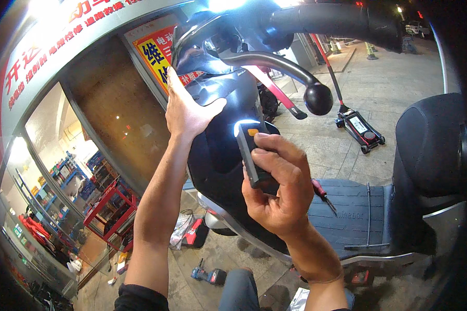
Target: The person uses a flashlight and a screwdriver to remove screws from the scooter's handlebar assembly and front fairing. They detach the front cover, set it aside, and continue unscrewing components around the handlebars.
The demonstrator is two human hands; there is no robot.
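Observation:
My right hand [280, 181] grips a small black handheld work light [248, 155] with an orange button; its far end glows white. It is held in front of the dark front panel [215, 140] of an electric scooter. Against the upper left side of that front section rests my left hand [187, 111], thumb stretched away from the fingers, some fingertips hidden at the panel's edge. Above both hands are the brake lever [275, 63] with its ball end and the black handlebar grip [342, 23]. A bright glare covers part of the handlebar area.
A pink-handled screwdriver [320, 189] and a thin black rod [369, 215] lie on the footboard [337, 228], before the seat [433, 135]. A floor jack [360, 128] stands beyond the scooter. A cordless drill [210, 273] lies on the paving, with a red rack [109, 215] at left.

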